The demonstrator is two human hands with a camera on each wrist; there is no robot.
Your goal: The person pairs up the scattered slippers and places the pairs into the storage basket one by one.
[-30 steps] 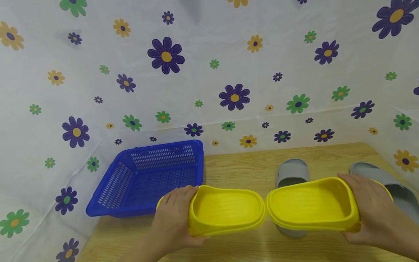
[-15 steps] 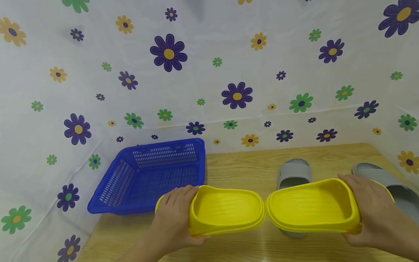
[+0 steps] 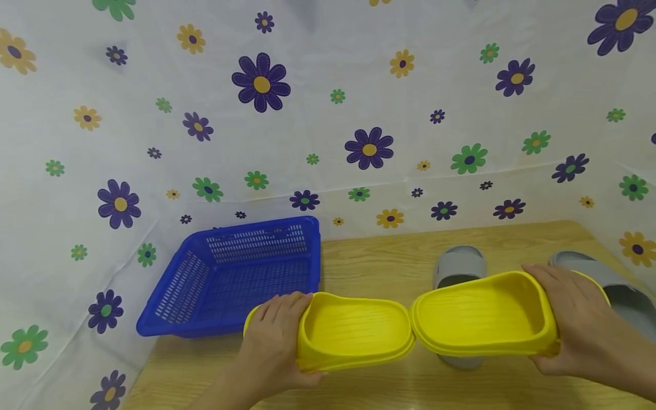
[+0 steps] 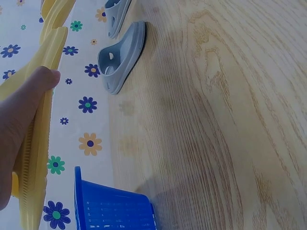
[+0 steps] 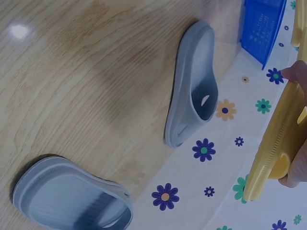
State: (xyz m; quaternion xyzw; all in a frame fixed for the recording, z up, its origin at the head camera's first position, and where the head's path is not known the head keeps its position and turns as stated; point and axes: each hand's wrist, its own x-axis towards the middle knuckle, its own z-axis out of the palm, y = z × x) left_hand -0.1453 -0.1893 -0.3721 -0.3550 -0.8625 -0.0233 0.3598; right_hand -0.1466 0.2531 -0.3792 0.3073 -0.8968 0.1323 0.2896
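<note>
My left hand [image 3: 274, 341] grips one yellow slipper [image 3: 359, 327] around its strap, fingers over the top and thumb below. A second yellow slipper [image 3: 476, 316] is held the same way by my right hand [image 3: 579, 324]. Both slippers are in the air above the table, insoles facing me, and their heel ends meet in the middle. In the left wrist view, the thumb presses along the sole of the yellow slipper [image 4: 36, 143]. The right wrist view has the other yellow slipper [image 5: 276, 139] at its right edge, with fingers around it.
A blue plastic basket [image 3: 256, 279] stands at the left on the wooden table [image 3: 379, 256]. Two grey slippers lie apart at the right: a nearer grey slipper [image 3: 459, 266] behind the yellow pair and a farther grey slipper [image 3: 589, 270] partly behind my right hand. Flowered cloth [image 3: 318, 125] hangs behind.
The right yellow slipper has shifted slightly left and up, so its heel end now meets the left slipper's. Before, a narrow gap lay between them. Both hands keep their grip.
</note>
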